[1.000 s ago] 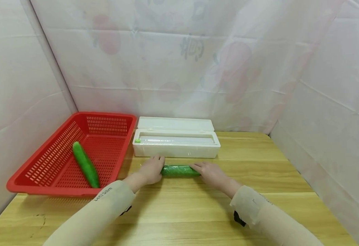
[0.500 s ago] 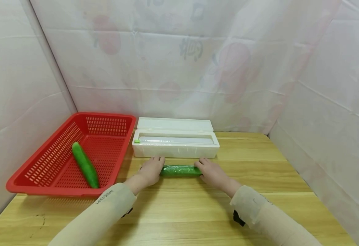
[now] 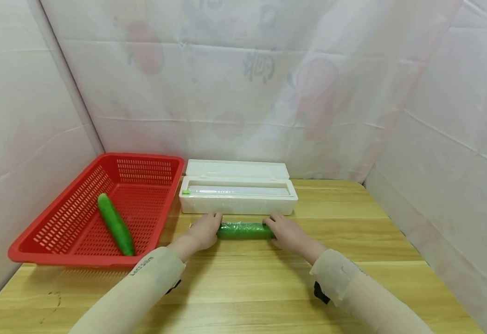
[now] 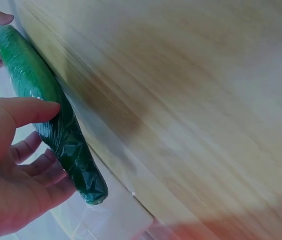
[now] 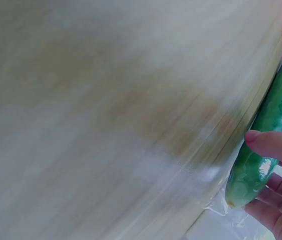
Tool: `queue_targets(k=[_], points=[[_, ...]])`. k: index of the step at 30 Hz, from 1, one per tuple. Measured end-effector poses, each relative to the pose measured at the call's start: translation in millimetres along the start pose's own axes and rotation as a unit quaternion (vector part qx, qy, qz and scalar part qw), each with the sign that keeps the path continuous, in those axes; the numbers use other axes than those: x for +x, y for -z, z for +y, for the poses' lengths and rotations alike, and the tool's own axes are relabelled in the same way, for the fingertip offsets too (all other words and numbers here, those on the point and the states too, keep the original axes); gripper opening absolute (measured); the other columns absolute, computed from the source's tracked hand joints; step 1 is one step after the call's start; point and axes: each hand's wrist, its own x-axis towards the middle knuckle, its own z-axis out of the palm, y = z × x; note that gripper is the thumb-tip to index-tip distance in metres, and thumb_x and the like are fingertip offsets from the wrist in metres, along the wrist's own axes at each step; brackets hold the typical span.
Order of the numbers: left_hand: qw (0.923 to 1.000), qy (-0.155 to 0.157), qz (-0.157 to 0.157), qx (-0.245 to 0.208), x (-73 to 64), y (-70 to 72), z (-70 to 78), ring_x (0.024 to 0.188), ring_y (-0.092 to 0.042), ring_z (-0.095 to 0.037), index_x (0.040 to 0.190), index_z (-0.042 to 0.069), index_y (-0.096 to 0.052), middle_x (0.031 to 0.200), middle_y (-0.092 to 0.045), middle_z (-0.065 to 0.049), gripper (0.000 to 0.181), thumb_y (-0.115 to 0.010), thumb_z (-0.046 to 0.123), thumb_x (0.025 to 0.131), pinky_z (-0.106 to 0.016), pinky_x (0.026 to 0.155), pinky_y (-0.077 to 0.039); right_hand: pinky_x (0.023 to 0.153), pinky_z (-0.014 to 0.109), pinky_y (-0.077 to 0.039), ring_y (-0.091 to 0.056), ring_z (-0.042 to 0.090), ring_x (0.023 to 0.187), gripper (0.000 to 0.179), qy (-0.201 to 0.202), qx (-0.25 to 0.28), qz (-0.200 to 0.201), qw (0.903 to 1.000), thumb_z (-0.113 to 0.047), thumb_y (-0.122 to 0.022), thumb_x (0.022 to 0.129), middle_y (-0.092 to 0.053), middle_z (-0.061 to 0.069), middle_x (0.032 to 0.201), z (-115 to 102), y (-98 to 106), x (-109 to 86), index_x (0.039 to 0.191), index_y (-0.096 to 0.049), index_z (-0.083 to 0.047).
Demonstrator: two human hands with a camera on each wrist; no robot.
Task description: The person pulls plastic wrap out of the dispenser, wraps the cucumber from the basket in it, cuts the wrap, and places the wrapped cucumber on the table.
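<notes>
A green cucumber [image 3: 245, 231], wrapped in shiny cling film, lies crosswise in front of the white box. My left hand [image 3: 203, 232] grips its left end. In the left wrist view the thumb [image 4: 35, 111] presses one side while the other fingers curl along the opposite side. Film is wrinkled around that tip. My right hand [image 3: 290, 237] holds the other end, thumb [image 5: 268, 142] on one side and fingertips on the other. Loose clear film [image 5: 220, 204] sticks out past the cucumber's end in the right wrist view.
Behind the hands stands a white cling film box [image 3: 239, 205], its lid [image 3: 237, 168] raised and a green slider [image 3: 186, 191] at its left. To the left, a red plastic basket [image 3: 74, 260] contains another cucumber [image 3: 116, 225]. Printed curtains enclose the wooden table [image 3: 352, 232].
The right hand has shifted slightly outward along the cucumber to its right end, uncovering more of it. The left hand stays at its end, and the cucumber has barely moved.
</notes>
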Motion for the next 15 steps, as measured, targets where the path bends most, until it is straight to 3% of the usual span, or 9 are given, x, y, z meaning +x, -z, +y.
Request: queue_targets(k=[7, 15], points=[[0.9999, -0.014, -0.002, 0.007, 4.6, -5.5, -6.6, 0.098, -0.057, -0.03, 0.104, -0.002, -0.047, 0.104, -0.055, -0.018, 0.032, -0.066, -0.001, 0.079, -0.044, 0.086, -0.049, 0.077, 0.04, -0.052, -0.056, 0.024, 0.095, 0.049, -0.003, -0.001, -0.013, 0.9999, -0.01, -0.077, 0.075, -0.055, 0.012, 0.107, 2.0, -1.3, 3.5, 0.119, -0.054, -0.003], [0.9997, 0.005, -0.021, -0.012, 3.5, 1.1, -1.6, 0.104, -0.056, -0.032, 0.106, -0.003, -0.049, 0.107, -0.056, -0.018, 0.027, -0.064, 0.001, 0.084, -0.045, 0.091, -0.047, 0.077, 0.04, -0.051, -0.057, 0.023, 0.09, 0.051, 0.0, 0.01, -0.001, 1.0, -0.005, -0.076, 0.074, -0.054, 0.013, 0.104, 5.3, -4.3, 6.5, 0.119, -0.054, 0.0]])
